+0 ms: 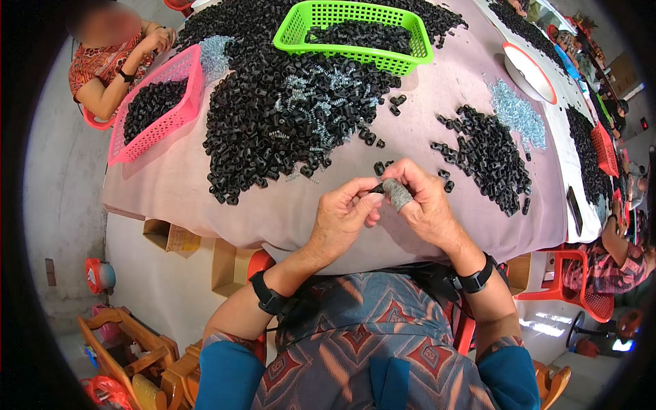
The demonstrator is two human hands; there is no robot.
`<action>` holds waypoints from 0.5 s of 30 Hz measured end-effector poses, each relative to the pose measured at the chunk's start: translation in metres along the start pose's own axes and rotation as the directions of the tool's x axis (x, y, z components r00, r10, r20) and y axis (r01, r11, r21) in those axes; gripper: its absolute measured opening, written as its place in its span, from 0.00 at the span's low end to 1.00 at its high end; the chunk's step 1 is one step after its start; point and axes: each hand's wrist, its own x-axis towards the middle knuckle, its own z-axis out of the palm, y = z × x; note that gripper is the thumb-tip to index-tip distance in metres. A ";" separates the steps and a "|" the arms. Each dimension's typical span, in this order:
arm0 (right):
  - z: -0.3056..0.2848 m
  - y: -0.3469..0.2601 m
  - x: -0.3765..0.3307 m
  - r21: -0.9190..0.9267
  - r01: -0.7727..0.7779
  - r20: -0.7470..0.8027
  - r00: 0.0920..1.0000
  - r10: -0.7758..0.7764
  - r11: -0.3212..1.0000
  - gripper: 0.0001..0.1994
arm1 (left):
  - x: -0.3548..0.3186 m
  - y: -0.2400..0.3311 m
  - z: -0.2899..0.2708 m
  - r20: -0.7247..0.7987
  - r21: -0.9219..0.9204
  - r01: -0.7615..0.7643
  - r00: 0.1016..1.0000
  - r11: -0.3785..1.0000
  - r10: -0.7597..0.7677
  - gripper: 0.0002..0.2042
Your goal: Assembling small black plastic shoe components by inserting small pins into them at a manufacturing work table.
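Note:
Close together over the near part of the table, my left hand and my right hand pinch a small black plastic part between them. Fingertips cover most of it. A grey cloth cover wraps my right thumb. Just beyond my fingers lie a few loose black parts. To the left spreads a large heap of black plastic parts, with small metal springs scattered on top. On the right are a smaller pile of black parts and a pile of springs.
A green basket of black parts stands at the back; a pink basket stands at the left edge. Beside it sits another person. A white red-rimmed basin is at the far right. Red chair and wooden chair flank me.

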 end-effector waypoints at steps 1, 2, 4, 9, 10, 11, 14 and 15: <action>0.000 0.000 -0.001 0.000 -0.001 0.000 1.000 0.001 1.000 0.07 | 0.000 -0.001 0.000 -0.003 -0.024 0.002 1.000 1.000 -0.002 0.09; 0.000 0.001 -0.002 0.004 -0.001 0.002 1.000 0.001 1.000 0.07 | 0.000 0.000 0.000 -0.002 -0.024 0.003 1.000 1.000 -0.003 0.09; -0.001 0.001 -0.003 0.008 -0.001 0.004 1.000 0.001 1.000 0.07 | 0.000 0.001 0.000 -0.008 -0.026 -0.005 1.000 1.000 0.005 0.09; -0.004 -0.002 -0.005 -0.021 -0.017 0.032 0.999 0.018 1.000 0.08 | 0.000 -0.003 -0.002 0.023 -0.003 -0.044 0.999 0.999 0.044 0.10; -0.004 -0.003 -0.004 -0.021 -0.018 0.032 0.999 0.019 1.000 0.08 | 0.000 -0.004 -0.002 0.024 -0.015 -0.060 0.998 0.998 0.060 0.10; -0.004 -0.004 -0.004 -0.018 -0.009 0.035 0.999 0.009 1.000 0.08 | 0.000 -0.004 -0.002 0.023 -0.016 -0.059 0.998 0.998 0.059 0.10; -0.006 -0.002 -0.004 0.001 0.009 0.027 1.000 -0.009 1.000 0.08 | 0.000 -0.001 0.000 0.008 -0.026 -0.029 1.000 0.999 0.029 0.10; -0.006 -0.001 -0.004 0.017 0.014 0.021 1.000 -0.015 1.000 0.08 | 0.001 -0.002 0.001 0.010 -0.031 -0.028 1.000 0.999 0.029 0.09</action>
